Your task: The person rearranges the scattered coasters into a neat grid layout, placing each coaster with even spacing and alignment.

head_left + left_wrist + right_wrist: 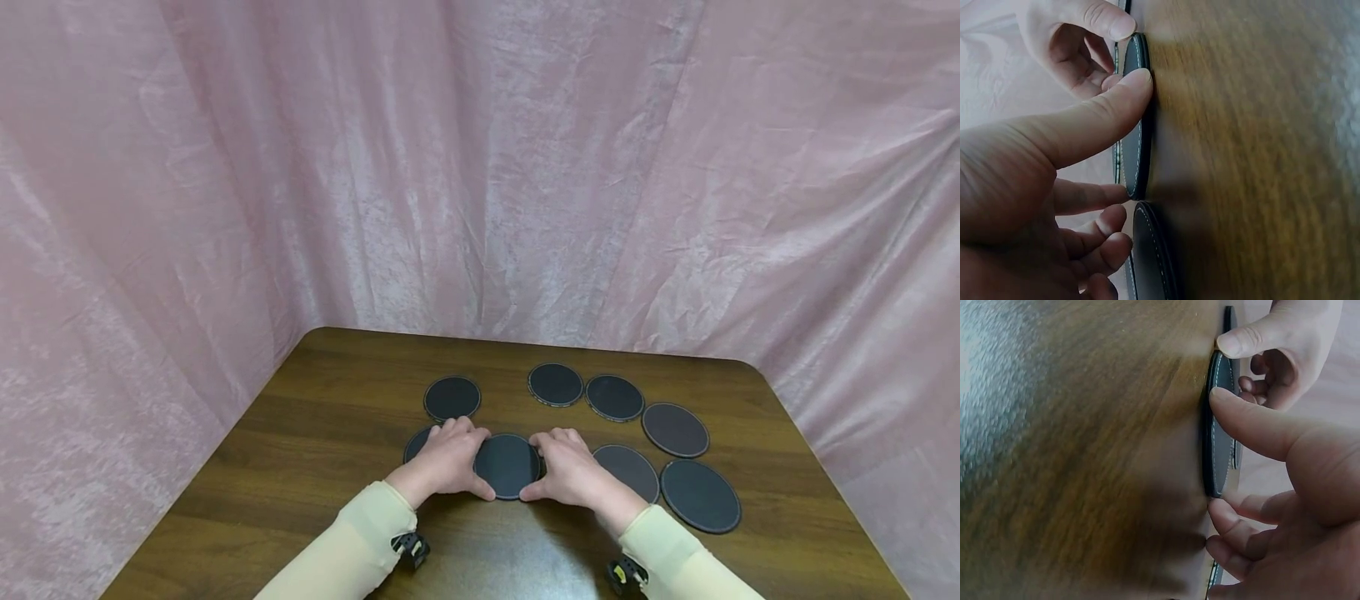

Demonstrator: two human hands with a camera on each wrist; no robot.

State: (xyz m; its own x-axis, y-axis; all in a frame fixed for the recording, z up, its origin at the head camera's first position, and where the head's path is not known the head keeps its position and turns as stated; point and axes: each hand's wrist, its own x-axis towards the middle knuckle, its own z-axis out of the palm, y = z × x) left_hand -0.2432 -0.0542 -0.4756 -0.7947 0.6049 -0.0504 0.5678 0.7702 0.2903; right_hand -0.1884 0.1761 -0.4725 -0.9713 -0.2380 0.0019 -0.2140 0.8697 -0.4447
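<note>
As left hand [447, 461] and right hand [568, 471] finger-pinch its opposite edges, the stitched round coaster [507, 467] lies between them! Neither's nearer

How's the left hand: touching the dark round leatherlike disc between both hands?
Touching: left wrist view shows the left hand resting its thumb on the disc.

Curtain [480, 167]: I see it pink, hanging in folds
Table [337, 417]: brown wood grain, shiny nearest me
</note>
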